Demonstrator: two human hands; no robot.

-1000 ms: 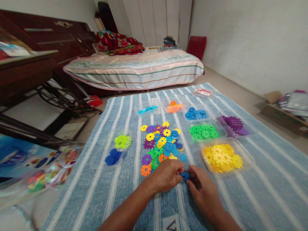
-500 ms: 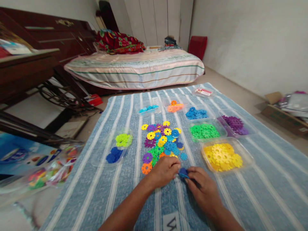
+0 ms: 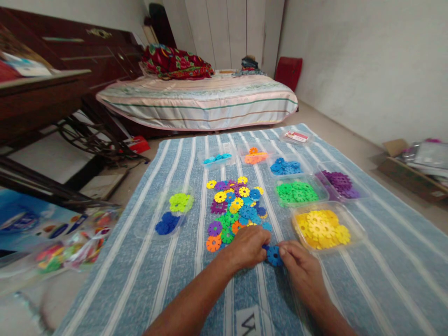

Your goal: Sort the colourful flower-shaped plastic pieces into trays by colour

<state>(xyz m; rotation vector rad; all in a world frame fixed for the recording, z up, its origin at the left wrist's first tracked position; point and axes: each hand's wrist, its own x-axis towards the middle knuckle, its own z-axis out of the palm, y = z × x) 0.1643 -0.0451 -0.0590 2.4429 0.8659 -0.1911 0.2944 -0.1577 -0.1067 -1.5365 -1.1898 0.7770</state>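
My left hand (image 3: 248, 246) and my right hand (image 3: 301, 267) meet low over a blue striped cloth (image 3: 175, 280). Between their pinched fingertips is a blue snowflake-shaped disc (image 3: 273, 255), held from both sides. Just beyond the hands lies a loose pile of mixed coloured discs (image 3: 235, 207): yellow, purple, blue, green and orange. My left hand rests at the near edge of this pile.
Clear trays hold sorted discs: yellow (image 3: 324, 227), green (image 3: 297, 191), purple (image 3: 339, 181), blue (image 3: 285, 165), orange (image 3: 254, 156), light blue (image 3: 216, 158). Another tray at left (image 3: 173, 212) holds lime and dark blue. A bag of pieces (image 3: 66, 247) lies left; a mattress (image 3: 199, 100) lies behind.
The blue disc now shows flat between the fingertips, and my right hand has shifted slightly right. The view moved a little.
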